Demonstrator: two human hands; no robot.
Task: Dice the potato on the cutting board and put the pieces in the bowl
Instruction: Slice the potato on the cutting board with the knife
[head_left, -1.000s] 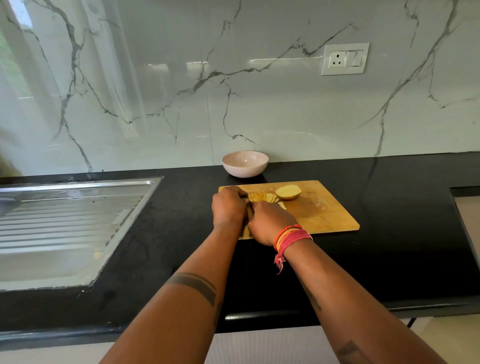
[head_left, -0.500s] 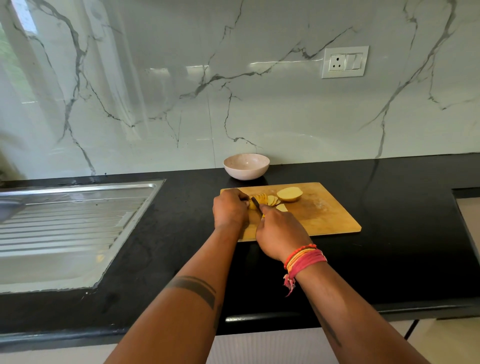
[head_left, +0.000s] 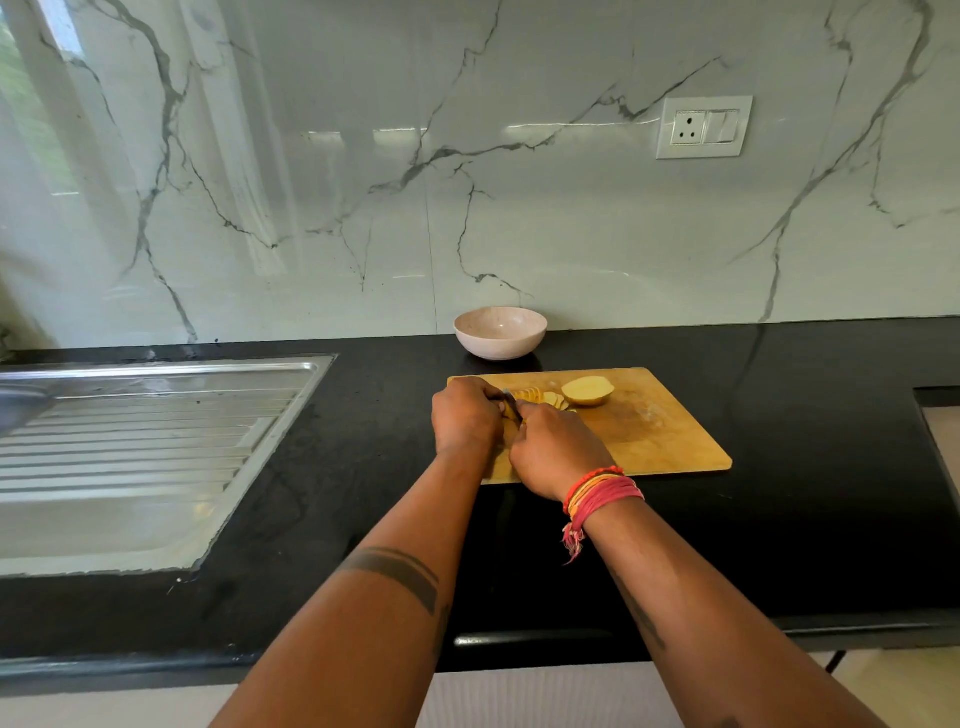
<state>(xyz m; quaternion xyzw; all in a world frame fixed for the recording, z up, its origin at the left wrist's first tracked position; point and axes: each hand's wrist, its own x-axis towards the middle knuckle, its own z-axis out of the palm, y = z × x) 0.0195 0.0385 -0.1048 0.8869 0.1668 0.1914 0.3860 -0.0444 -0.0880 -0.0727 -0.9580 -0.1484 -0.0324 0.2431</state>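
A wooden cutting board (head_left: 665, 431) lies on the black counter. On it sit a potato half (head_left: 587, 391), cut face up, and a fanned row of potato slices (head_left: 543, 397). My left hand (head_left: 465, 418) is curled over the left end of the sliced potato and hides it. My right hand (head_left: 556, 449) grips a knife (head_left: 511, 402); only a bit of the dark blade shows between the hands, over the slices. A pale bowl (head_left: 500, 332) stands behind the board by the wall, with nothing visible in it.
A steel sink drainboard (head_left: 135, 447) fills the counter's left side. The black counter (head_left: 831, 467) extends to the right, with a cut-out at the far right edge. A wall socket (head_left: 704, 127) sits on the marble backsplash.
My right hand drew back toward me with the knife, then moved forward again to the slices. My left hand stayed on the potato.
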